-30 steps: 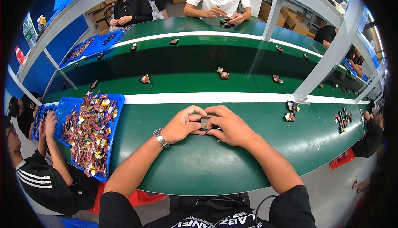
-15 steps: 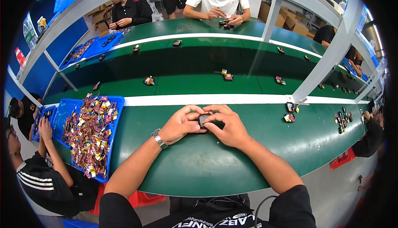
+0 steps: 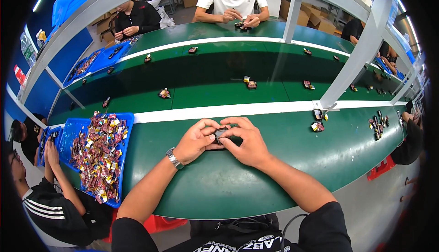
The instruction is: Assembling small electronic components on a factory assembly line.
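Just above the green table in front of me, both hands meet at a small black rectangular casing [image 3: 221,135] with a greyish inner face. My left hand [image 3: 197,140], with a metal watch on its wrist, grips the casing from the left side, thumb at its near edge. From the right, my right hand [image 3: 244,140] is closed at the casing, its index finger and thumb pinching near the casing's right edge. Whether a small part sits between those fingertips is hidden. Part of the casing lies under my fingers.
A blue tray [image 3: 129,153] heaped with small pink, yellow and white parts [image 3: 103,156] stands to my left. Casings with parts [image 3: 317,123] lie right, near a grey frame post [image 3: 354,55]. More casings dot the green belt [image 3: 206,94] beyond the white strip. Co-workers sit around.
My right thumb and fingers have shifted slightly on the casing, while my left hand keeps its grip. The whole view has tilted a little.
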`<state>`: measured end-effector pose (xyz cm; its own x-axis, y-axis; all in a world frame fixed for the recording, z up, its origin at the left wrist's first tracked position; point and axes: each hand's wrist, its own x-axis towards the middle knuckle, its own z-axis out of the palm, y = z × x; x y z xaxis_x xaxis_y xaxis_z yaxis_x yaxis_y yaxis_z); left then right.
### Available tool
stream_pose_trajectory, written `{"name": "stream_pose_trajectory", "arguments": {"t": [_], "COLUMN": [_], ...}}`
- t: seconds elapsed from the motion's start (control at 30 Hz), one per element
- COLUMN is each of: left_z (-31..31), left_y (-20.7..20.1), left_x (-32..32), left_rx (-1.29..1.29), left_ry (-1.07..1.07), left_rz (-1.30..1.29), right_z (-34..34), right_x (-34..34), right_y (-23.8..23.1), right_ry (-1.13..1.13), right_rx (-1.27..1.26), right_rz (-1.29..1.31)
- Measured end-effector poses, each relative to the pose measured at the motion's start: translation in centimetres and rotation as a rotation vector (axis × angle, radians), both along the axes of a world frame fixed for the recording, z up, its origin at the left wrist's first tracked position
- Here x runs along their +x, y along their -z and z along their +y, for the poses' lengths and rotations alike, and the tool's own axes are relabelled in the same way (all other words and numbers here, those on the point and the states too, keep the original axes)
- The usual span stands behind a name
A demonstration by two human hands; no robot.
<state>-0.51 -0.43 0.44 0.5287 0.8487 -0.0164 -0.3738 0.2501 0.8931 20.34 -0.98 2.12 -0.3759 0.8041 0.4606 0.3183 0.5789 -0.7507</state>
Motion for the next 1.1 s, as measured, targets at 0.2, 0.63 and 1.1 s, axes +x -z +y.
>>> {"name": "stream_pose_trajectory", "arguments": {"t": [0.2,0.63,1.1], "left_z": [0.2,0.1,0.1], "left_y": [0.4,0.5,1.2], "left_x": [-0.2,0.1,-0.2], "left_rx": [0.018,-0.004,0.061], "left_ry": [0.011,-0.023,-0.035], "left_rz": [0.025,0.000,-0.049], "right_z": [-0.3,-0.2,-0.5], "right_x": [-0.9,-0.5,-0.4], "right_y": [0.8,1.0,0.4], "right_ry": [0.072,0.028,0.034], "right_rx": [0.056,-0.009,0.121], "right_rz": [0.049,0.029,-0.024]}}
